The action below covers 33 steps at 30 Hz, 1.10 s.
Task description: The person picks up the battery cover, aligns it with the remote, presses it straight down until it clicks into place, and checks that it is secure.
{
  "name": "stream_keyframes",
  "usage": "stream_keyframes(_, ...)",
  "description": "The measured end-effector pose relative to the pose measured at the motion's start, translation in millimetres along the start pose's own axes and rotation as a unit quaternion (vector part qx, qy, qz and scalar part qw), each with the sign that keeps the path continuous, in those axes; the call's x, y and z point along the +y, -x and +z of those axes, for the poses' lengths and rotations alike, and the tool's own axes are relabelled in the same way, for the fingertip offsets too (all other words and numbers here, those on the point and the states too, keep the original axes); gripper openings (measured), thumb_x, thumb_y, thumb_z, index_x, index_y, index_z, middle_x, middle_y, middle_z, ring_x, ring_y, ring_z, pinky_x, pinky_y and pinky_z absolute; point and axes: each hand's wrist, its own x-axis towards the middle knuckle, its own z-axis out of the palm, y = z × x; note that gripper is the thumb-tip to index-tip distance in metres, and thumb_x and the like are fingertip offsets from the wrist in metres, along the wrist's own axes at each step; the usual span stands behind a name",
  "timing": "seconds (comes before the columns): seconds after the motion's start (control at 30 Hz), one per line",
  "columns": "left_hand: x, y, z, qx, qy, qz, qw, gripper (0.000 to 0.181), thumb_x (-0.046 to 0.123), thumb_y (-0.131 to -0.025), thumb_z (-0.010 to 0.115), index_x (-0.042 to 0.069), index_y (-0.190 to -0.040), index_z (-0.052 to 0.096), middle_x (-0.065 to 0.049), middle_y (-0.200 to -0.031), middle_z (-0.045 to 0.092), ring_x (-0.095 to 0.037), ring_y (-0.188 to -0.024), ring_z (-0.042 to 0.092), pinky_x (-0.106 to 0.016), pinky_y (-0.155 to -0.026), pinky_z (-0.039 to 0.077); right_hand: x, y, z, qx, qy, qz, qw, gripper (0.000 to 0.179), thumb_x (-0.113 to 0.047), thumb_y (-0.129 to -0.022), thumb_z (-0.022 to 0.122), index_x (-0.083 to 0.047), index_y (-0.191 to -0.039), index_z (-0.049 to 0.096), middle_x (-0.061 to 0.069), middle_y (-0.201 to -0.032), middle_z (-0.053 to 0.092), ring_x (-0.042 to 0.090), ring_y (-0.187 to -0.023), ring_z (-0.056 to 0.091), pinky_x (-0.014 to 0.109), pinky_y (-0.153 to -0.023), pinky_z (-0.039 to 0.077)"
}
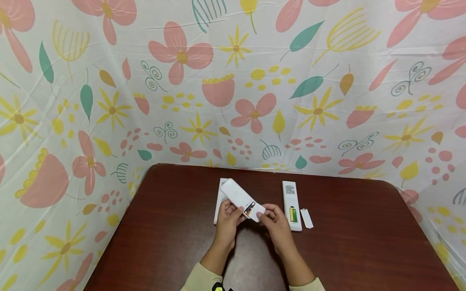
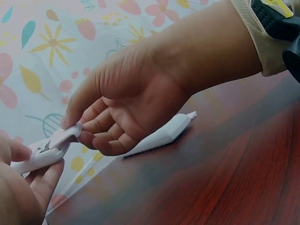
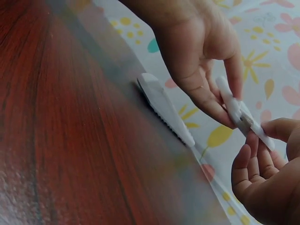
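Observation:
A white remote control (image 1: 237, 194) is held up over the table, tilted, its battery compartment facing up with a battery (image 1: 249, 207) showing. My left hand (image 1: 227, 226) grips the remote's body along its near side, thumb close to the compartment. With thumb and fingers my right hand (image 1: 279, 229) pinches a white battery cover (image 2: 65, 135) at the remote's lower end. In the left wrist view the cover stands slightly raised from the remote. The right wrist view has both hands, left (image 3: 201, 56) and right (image 3: 272, 178), meeting at the remote, with fingers hiding parts of it.
Behind my left hand another white remote (image 1: 219, 200) lies on the brown table (image 1: 349, 250). To the right lies a third remote (image 1: 290, 198), compartment uncovered with green and yellow inside. Beside it is a loose cover (image 1: 307, 218). A flower-patterned cloth (image 1: 255, 85) hangs behind the table.

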Motion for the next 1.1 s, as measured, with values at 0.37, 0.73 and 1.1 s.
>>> stream_keyframes(0.37, 1.4, 2.5, 2.9, -0.009, 0.012, 0.005, 0.9999, 0.047, -0.003, -0.094, 0.061, -0.001, -0.135, 0.037, -0.013, -0.117, 0.063, -0.014, -0.095, 0.066, -0.028, -0.082, 0.059, 1.3, -0.5, -0.4, -0.013, -0.009, 0.001, 0.9999, 0.033, 0.004, -0.092, 0.066, 0.004, -0.122, 0.053, -0.001, -0.090, 0.062, 0.009, -0.077, 0.061, 0.022, -0.070, 0.055)
stream_keyframes(0.73, -0.1, 3.2, 4.8, -0.018, 0.012, 0.005, 0.9998, 0.048, -0.004, -0.093, 0.061, -0.002, -0.135, 0.038, -0.009, -0.113, 0.062, -0.014, -0.094, 0.067, -0.028, -0.080, 0.059, 2.2, 1.2, 1.9, -0.002, -0.020, -0.006, 0.9998, 0.034, 0.006, -0.091, 0.066, 0.004, -0.121, 0.052, -0.001, -0.090, 0.061, 0.007, -0.074, 0.062, 0.021, -0.069, 0.055)
stream_keyframes(1.1, -0.6, 3.7, 5.8, -0.025, -0.006, -0.004, 0.9997, 0.044, -0.003, -0.093, 0.059, -0.003, -0.134, 0.043, -0.013, -0.118, 0.061, -0.015, -0.097, 0.066, -0.029, -0.082, 0.059, 2.8, 0.8, 1.4, 0.003, -0.019, -0.004, 0.9998, 0.035, 0.003, -0.090, 0.069, 0.003, -0.120, 0.051, 0.008, -0.094, 0.060, 0.009, -0.074, 0.062, 0.023, -0.069, 0.056)
